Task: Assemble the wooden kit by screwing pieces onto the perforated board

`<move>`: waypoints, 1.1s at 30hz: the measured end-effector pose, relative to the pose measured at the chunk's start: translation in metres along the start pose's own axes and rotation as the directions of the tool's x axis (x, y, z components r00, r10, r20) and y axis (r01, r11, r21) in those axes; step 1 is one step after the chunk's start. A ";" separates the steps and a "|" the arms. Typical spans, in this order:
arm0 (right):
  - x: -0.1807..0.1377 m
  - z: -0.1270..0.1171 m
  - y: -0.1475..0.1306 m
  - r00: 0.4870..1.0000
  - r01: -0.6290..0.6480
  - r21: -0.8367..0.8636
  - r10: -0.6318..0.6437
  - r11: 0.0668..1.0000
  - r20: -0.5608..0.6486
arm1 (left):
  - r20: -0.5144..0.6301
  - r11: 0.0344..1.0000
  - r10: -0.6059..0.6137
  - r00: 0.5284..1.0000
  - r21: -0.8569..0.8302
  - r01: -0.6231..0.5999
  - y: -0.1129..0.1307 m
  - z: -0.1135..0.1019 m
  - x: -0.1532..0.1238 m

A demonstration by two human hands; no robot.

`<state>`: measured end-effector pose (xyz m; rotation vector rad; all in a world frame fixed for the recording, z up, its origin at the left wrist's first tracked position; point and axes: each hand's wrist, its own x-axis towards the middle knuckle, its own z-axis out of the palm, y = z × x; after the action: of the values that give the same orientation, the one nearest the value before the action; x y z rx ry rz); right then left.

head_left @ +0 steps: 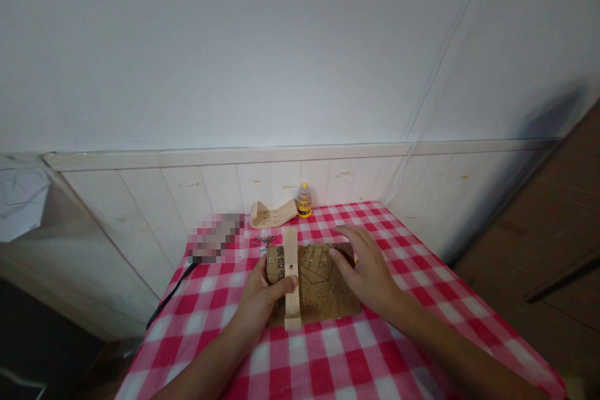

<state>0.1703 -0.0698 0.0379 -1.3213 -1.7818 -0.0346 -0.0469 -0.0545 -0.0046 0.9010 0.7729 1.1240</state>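
A brown perforated wooden board (323, 294) lies flat on the red-and-white checked tablecloth (328, 362). A pale wooden strip (291, 275) with a hole lies lengthwise across the board's left part. My left hand (262, 300) grips the board's left edge, its thumb pressed onto the strip. My right hand (368, 269) rests palm down on the board's right side, fingers spread over its far edge.
Several small metal screws (264, 240) lie just beyond the board. A curved wooden piece (272, 214) and a small yellow container (304, 200) stand by the panelled wall. A blurred-out object (215, 239) with a black cable (171, 297) sits at the left. The table edge drops off on the right.
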 end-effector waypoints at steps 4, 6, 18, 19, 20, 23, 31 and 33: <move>-0.003 0.002 -0.004 0.989 0.140 -0.036 -0.141 0.990 -0.047 | 0.004 1.000 0.001 1.000 0.006 -0.001 -0.002 -0.002 0.000; -0.001 0.000 -0.007 0.986 0.153 -0.048 -0.156 0.987 -0.061 | 0.003 1.000 -0.005 1.000 0.015 0.005 -0.002 -0.003 0.001; -0.015 0.011 0.020 0.983 0.116 -0.043 -0.121 0.992 -0.137 | -0.014 1.000 -0.021 1.000 -0.006 0.021 -0.002 -0.001 0.001; -0.018 0.015 0.024 0.985 0.077 -0.030 -0.081 0.997 -0.152 | -0.012 1.000 -0.021 1.000 -0.012 0.021 -0.002 -0.001 0.002; -0.022 0.018 0.027 0.987 0.030 -0.009 -0.031 1.000 -0.161 | -0.007 1.000 -0.017 1.000 -0.015 0.017 -0.001 -0.001 0.001; -0.030 0.027 0.030 0.985 -0.111 0.080 0.120 0.991 -0.125 | 0.003 1.000 -0.004 1.000 -0.004 0.004 0.000 0.001 0.001; -0.035 0.034 0.026 0.987 -0.134 0.155 0.146 0.979 -0.065 | -0.007 1.000 0.014 1.000 0.027 -0.014 0.002 0.003 -0.001; -0.034 0.033 0.026 0.989 -0.122 0.152 0.134 0.981 -0.069 | -0.013 0.999 0.021 1.000 0.041 -0.020 0.002 0.003 -0.001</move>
<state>0.1708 -0.0683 -0.0163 -1.3067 -1.5983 0.1125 -0.0454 -0.0559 -0.0019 0.9378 0.8016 1.1371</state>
